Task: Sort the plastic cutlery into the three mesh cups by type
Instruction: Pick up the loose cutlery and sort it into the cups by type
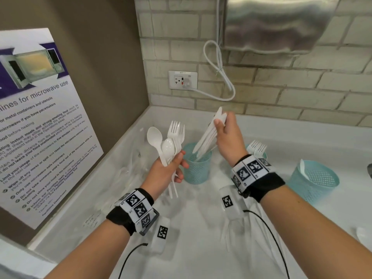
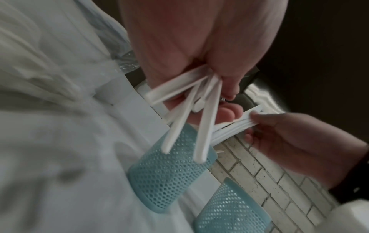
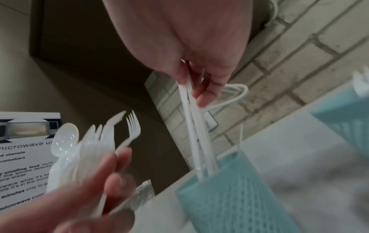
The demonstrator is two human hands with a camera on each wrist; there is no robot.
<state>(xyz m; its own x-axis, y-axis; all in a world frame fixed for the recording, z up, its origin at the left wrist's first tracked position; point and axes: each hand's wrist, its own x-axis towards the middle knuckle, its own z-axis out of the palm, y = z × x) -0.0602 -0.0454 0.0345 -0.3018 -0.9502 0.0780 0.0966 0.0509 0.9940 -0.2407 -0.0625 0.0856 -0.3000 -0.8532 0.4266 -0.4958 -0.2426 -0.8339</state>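
My left hand (image 1: 175, 166) grips a mixed bunch of white plastic spoons and forks (image 1: 171, 141), heads up; their handles (image 2: 179, 124) fan out below the palm. My right hand (image 1: 221, 123) pinches a bundle of white knives (image 1: 207, 137) by their upper ends. The knives slant down with their lower ends inside the nearest teal mesh cup (image 1: 196, 170), which the right wrist view shows as the mesh cup (image 3: 239, 197). A second cup with forks (image 1: 256, 148) stands behind my right wrist, mostly hidden. A third teal cup (image 1: 314, 184) at the right holds a spoon (image 1: 303, 168).
The cups stand on a white counter (image 1: 201, 248) in a corner. A microwave poster (image 1: 36, 127) covers the left wall. A socket (image 1: 182, 79) with a looped white cord and a steel dispenser (image 1: 277, 23) are on the brick wall behind. Clear plastic wrap (image 1: 132, 158) lies at the left.
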